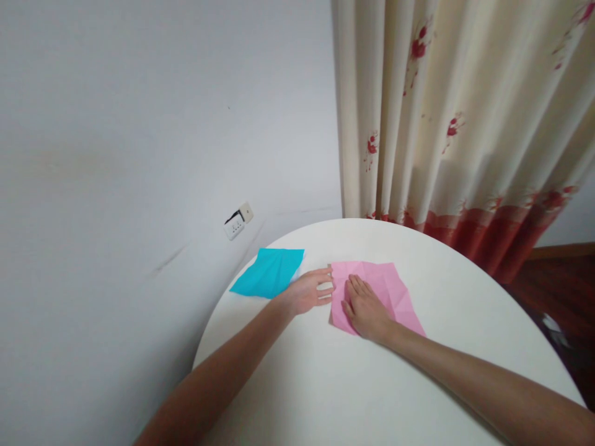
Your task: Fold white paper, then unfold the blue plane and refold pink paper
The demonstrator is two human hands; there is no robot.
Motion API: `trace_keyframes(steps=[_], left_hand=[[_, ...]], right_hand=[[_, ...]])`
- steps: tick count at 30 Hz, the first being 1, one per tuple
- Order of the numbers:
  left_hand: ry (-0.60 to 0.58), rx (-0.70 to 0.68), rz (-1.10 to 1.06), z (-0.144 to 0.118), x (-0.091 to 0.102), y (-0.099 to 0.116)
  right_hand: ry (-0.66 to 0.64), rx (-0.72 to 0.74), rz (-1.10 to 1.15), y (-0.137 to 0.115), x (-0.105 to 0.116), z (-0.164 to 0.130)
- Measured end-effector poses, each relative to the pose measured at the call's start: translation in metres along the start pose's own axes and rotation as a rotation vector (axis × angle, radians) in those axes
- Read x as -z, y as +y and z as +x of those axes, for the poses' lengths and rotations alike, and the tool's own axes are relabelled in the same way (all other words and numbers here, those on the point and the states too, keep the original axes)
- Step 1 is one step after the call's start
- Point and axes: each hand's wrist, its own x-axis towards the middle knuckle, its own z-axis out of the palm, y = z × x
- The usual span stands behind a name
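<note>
Just both hands, fingers flat and unclenched: right hand (367, 308) on pink paper (385, 285), left hand (307, 292) beside it.

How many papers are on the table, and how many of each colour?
Pink paper: 1, under the flat right hand, with the left hand touching its edge
Blue paper: 1, lying near the edge of the white table
Total: 2

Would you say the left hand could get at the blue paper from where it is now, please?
Probably yes. The left hand lies flat on the round white table, its fingers at the pink paper edge, and the blue paper sits just beside its wrist with nothing between them.
</note>
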Motion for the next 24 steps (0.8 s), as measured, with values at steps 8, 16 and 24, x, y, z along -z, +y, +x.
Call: trace_keyframes(steps=[8, 16, 24], left_hand=[[0.011, -0.166, 0.364, 0.013, -0.004, -0.014], [0.342, -0.581, 0.758, 0.036, 0.005, -0.025], [0.547, -0.507, 0.664, -0.001, 0.143, 0.068]], right_hand=[[0.029, -0.038, -0.003, -0.004, 0.002, -0.002], [0.044, -0.023, 0.103, -0.007, 0.003, -0.003], [-0.009, 0.000, 0.009, -0.002, 0.006, -0.005]])
